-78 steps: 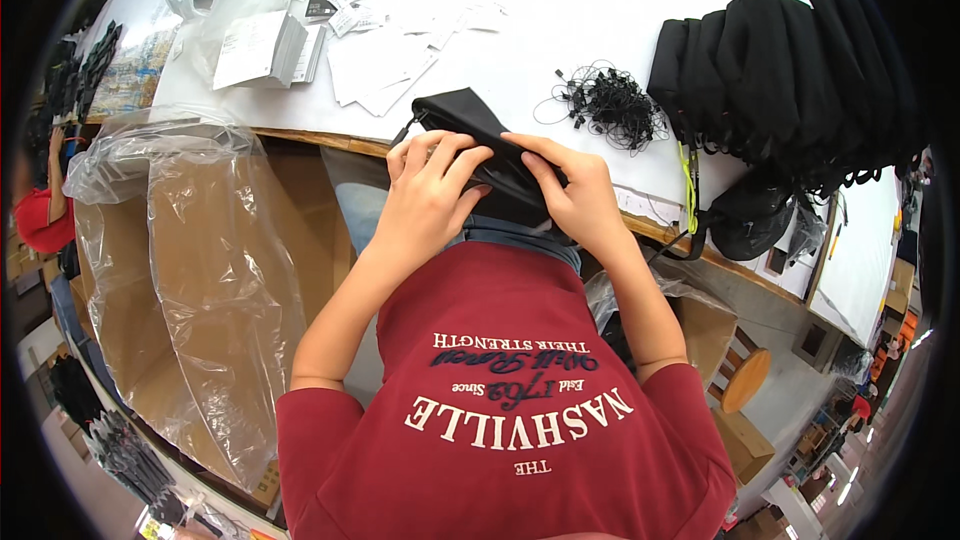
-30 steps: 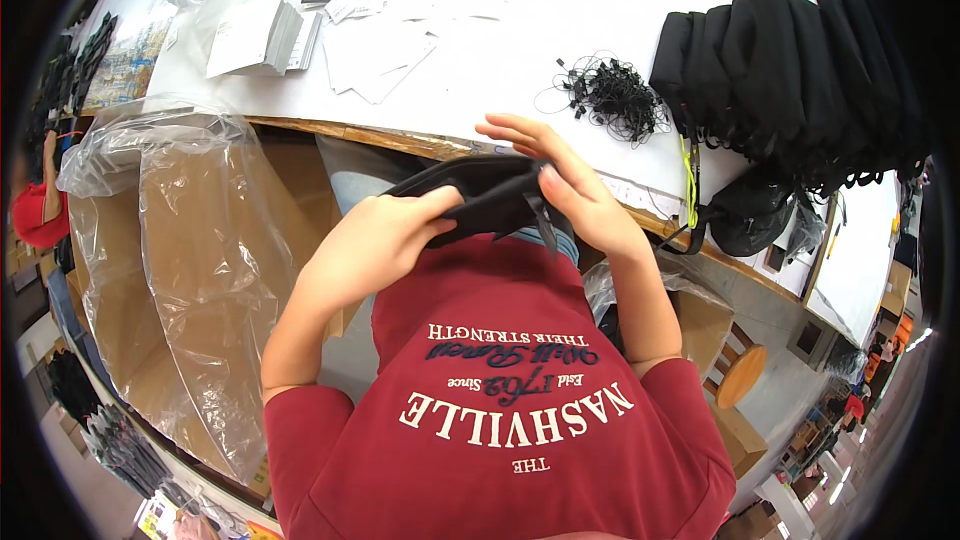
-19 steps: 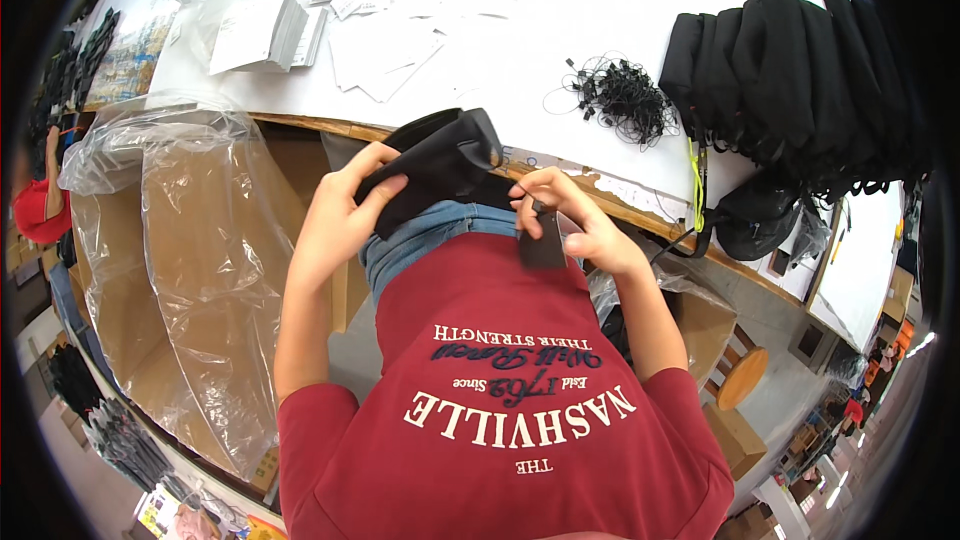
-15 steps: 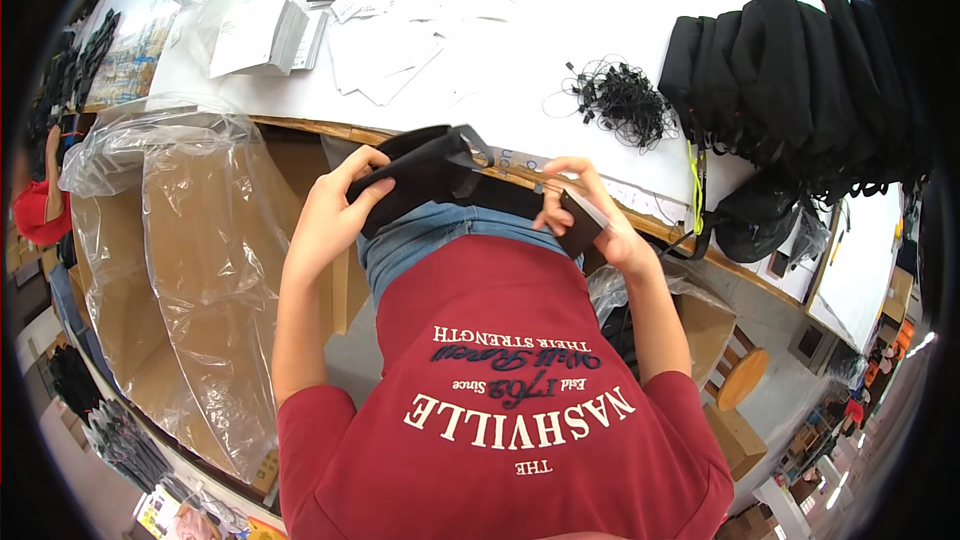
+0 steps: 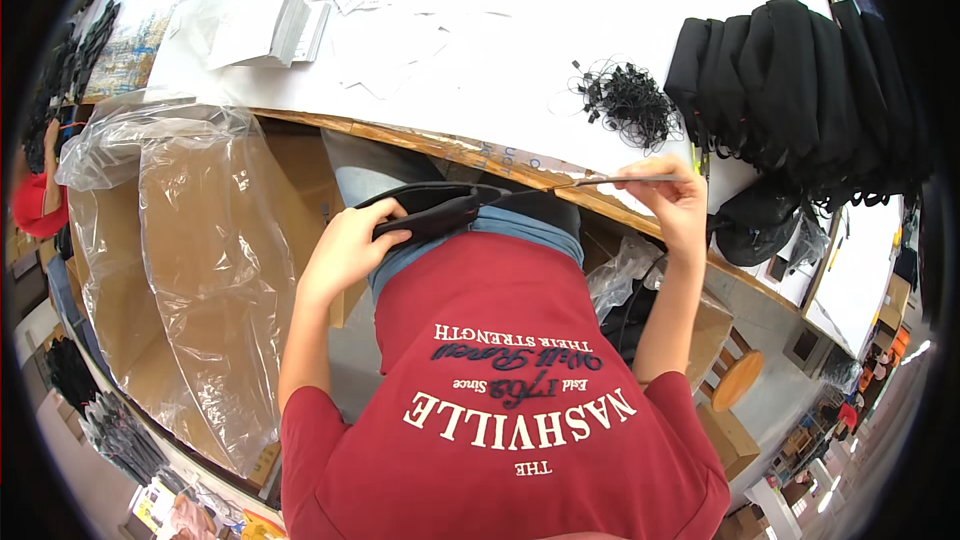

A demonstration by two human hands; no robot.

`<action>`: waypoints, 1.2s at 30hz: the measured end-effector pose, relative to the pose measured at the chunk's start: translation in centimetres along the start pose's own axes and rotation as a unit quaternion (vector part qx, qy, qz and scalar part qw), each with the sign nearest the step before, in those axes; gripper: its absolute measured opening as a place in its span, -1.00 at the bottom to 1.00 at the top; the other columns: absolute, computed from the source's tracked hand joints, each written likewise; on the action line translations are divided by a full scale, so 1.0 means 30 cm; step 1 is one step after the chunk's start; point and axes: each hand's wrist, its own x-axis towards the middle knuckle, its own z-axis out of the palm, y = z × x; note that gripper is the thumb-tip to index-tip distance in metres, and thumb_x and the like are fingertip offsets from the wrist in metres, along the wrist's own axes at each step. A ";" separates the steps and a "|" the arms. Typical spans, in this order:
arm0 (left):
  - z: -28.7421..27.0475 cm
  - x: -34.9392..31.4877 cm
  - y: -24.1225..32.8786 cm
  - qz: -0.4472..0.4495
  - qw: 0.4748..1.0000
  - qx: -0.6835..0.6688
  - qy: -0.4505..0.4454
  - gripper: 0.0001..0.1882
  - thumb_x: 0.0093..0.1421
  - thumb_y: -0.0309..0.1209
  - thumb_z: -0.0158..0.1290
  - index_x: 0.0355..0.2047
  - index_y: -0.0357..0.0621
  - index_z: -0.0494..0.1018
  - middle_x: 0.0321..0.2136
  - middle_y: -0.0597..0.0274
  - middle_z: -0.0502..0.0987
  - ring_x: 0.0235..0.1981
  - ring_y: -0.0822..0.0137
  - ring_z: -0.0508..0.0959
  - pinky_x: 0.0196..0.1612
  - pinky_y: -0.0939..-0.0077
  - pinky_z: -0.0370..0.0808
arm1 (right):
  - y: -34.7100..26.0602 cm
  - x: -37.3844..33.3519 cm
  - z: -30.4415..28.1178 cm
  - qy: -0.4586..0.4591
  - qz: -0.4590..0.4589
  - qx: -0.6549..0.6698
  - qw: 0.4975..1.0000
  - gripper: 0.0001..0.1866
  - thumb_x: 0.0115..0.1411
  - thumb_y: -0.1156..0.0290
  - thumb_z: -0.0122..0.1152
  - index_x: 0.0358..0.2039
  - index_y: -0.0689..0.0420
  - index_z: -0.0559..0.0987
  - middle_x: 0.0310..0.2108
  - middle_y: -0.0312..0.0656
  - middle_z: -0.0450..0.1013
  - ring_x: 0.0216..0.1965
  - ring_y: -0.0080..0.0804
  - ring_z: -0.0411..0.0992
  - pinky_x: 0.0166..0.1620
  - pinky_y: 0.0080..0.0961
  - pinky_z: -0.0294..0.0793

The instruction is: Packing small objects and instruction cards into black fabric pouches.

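Observation:
My left hand grips the near-left end of a black fabric pouch, thumb on one side and fingers on the other. The pouch lies level before my waist, just off the table's wooden edge. Pinched in my right hand is a dark, thin hang tag, seen edge-on near the table edge. A thin dark line runs from the tag toward the pouch; whether it is fastened there I cannot tell.
A tangle of black tag strings lies on the white table. Stacked black fabric pieces stand at its right, white cards far left. Left of me is a plastic-lined cardboard box. A person's red sleeve shows beyond.
My right hand has moved right and away from me, turning the tag edge-on. The pouch has tipped from upright to nearly level, its left end lowered toward me.

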 end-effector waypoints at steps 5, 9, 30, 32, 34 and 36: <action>0.046 -0.033 0.139 0.121 0.985 0.042 0.115 -0.73 0.16 -0.21 0.12 -0.26 -0.11 0.44 -0.55 0.00 0.52 -0.50 0.01 0.55 -0.47 0.26 0.43 | 0.048 0.129 0.192 0.213 0.033 0.584 0.783 -0.73 0.21 0.18 0.18 -0.22 0.11 0.55 -0.41 -0.28 0.29 -0.35 -0.44 0.24 -0.20 -0.50 0.34; 0.058 -0.013 0.215 0.209 0.973 0.083 0.054 -0.78 0.16 -0.21 0.11 -0.36 -0.09 0.44 -0.59 0.11 0.49 -0.54 0.11 0.54 -0.50 0.33 0.44 | 0.035 0.175 0.212 0.116 0.019 0.720 0.684 -0.73 0.08 0.15 0.29 -0.28 0.04 0.60 -0.42 -0.30 0.29 -0.34 -0.47 0.25 -0.22 -0.57 0.31; 0.038 0.123 0.271 0.346 0.922 0.142 0.099 -0.82 -0.04 -0.48 0.20 -0.39 -0.16 0.48 -0.10 0.19 0.49 -0.11 0.16 0.50 -0.11 0.34 0.46 | -0.116 0.065 0.221 0.133 0.053 -0.154 0.978 -0.68 0.14 0.29 0.32 -0.64 0.15 0.46 -0.74 -0.45 0.18 -0.67 -0.76 0.18 -0.58 -0.61 0.12; 0.049 0.141 0.286 0.390 0.902 0.117 0.145 -0.81 -0.08 -0.48 0.23 -0.42 -0.14 0.48 -0.03 0.24 0.47 -0.02 0.15 0.46 -0.01 0.28 0.46 | -0.143 0.054 0.237 0.060 0.025 -0.380 0.923 -0.74 0.12 0.23 0.28 -0.48 0.18 0.56 -0.71 -0.17 0.34 -0.68 -0.40 0.32 -0.54 -0.45 0.26; 0.053 0.164 0.281 0.438 0.876 0.153 0.134 -0.81 -0.08 -0.47 0.22 -0.41 -0.13 0.49 -0.03 0.24 0.48 -0.02 0.16 0.46 -0.02 0.28 0.46 | -0.127 0.040 0.235 -0.032 0.017 -0.454 0.890 -0.75 0.14 0.19 0.22 -0.43 0.13 0.62 -0.58 -0.12 0.48 -0.55 -0.16 0.43 -0.46 -0.35 0.36; 0.069 0.192 0.270 0.505 0.835 0.190 0.112 -0.81 -0.08 -0.43 0.22 -0.41 -0.10 0.50 -0.18 0.28 0.52 -0.07 0.20 0.47 -0.01 0.29 0.42 | -0.080 0.009 0.242 -0.110 -0.005 -0.513 0.851 -0.78 0.16 0.23 0.16 -0.38 0.10 0.64 -0.51 -0.12 0.51 -0.46 -0.14 0.48 -0.38 -0.32 0.42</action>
